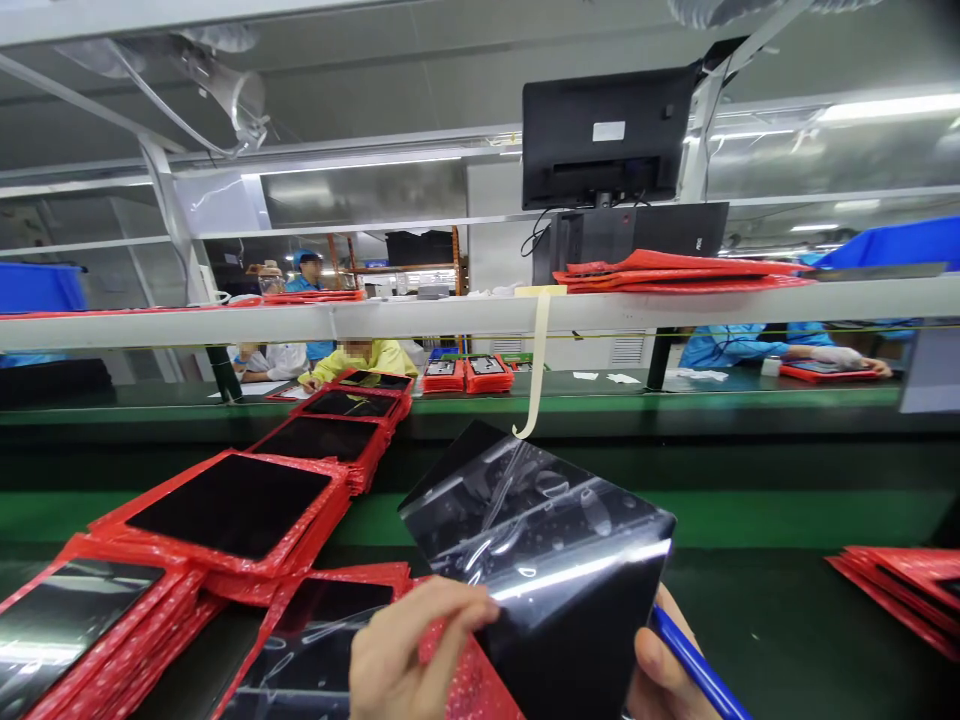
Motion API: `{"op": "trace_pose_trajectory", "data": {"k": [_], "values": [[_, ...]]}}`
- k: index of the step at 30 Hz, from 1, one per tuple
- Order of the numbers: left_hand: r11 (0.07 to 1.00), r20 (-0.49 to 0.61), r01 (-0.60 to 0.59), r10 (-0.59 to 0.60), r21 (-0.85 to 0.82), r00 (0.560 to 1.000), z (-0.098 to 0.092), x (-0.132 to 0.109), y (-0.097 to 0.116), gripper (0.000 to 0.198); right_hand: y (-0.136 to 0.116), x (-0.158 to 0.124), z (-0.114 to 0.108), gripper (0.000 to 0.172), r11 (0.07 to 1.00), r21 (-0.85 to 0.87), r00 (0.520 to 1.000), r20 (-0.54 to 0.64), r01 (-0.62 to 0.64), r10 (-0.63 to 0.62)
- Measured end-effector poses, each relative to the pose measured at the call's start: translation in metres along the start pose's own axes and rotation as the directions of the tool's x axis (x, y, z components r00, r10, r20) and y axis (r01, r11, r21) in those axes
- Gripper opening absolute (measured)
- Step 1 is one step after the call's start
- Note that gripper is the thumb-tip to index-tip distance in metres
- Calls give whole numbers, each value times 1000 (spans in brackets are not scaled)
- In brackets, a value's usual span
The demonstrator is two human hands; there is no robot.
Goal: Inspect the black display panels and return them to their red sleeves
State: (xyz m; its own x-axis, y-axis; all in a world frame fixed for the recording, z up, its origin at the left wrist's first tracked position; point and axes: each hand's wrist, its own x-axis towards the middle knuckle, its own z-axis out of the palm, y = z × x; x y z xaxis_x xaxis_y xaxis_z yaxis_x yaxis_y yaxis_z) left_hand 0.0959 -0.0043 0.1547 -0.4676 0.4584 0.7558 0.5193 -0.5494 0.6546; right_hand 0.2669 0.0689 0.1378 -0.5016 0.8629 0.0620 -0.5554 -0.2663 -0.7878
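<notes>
From where I stand, the panel (pixel 577 640) is up in the air above the counter (pixel 757 650), tilted, between the person's two hands. The right hand (pixel 664 690) grips its right edge with a blue pen (pixel 697 662) tucked in the same grasp. The left hand (pixel 416 645) has thumb and finger drawn close at the opposite edge; whether they pinch the film (pixel 540 500), I can't tell.

I'd call this one midway: the film lies bubbled and creased over the upper part, while the lower part looks smooth. To the left, red piles (pixel 322 525) carry other panels, lying flat; the nearest (pixel 307 660) also shows bubble-like marks.
</notes>
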Motion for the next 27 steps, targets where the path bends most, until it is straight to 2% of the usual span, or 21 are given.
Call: {"op": "trace_pose_trajectory", "data": {"k": [1,3,6,9,11,12,14,17,19,21,23,27], "values": [[995,-50,94,-92,38,995,-3,4,-2,7,-1,0,-1,62,1000,3,1000,4,15,-15],[955,-80,291,-287,47,955,-8,11,-8,13,-2,1,-2,60,998,34,998,3,58,-58],[851,67,521,-517,-69,853,-13,21,-17,25,-5,1,-4,53,986,121,994,-18,113,-112],[706,193,637,-609,-310,769,-10,26,-23,26,-5,3,-3,51,967,199,987,-34,158,-154],[583,186,629,-640,-515,746,-6,26,-25,27,-3,7,-2,46,958,235,987,-29,162,-160],[535,142,595,-661,-600,737,-4,25,-25,28,-1,10,-1,42,957,245,988,-24,152,-151],[506,-4,504,-709,-700,705,-2,21,-25,29,4,16,1,35,964,235,992,-18,123,-122],[536,-165,409,-731,-738,662,-2,17,-23,23,9,23,8,28,978,148,988,-50,149,-143],[586,-243,346,-700,-732,671,-3,16,-19,20,8,21,15,28,981,80,984,-34,179,-177],[642,-314,282,-652,-713,690,-4,17,-14,18,5,15,21,37,984,-1,984,28,176,-176],[667,-337,251,-621,-701,708,-6,18,-9,15,3,9,26,51,983,-89,983,109,160,-150],[698,-381,223,-597,-681,706,-8,22,-5,7,7,3,29,65,980,-160,972,221,121,-84]]}}
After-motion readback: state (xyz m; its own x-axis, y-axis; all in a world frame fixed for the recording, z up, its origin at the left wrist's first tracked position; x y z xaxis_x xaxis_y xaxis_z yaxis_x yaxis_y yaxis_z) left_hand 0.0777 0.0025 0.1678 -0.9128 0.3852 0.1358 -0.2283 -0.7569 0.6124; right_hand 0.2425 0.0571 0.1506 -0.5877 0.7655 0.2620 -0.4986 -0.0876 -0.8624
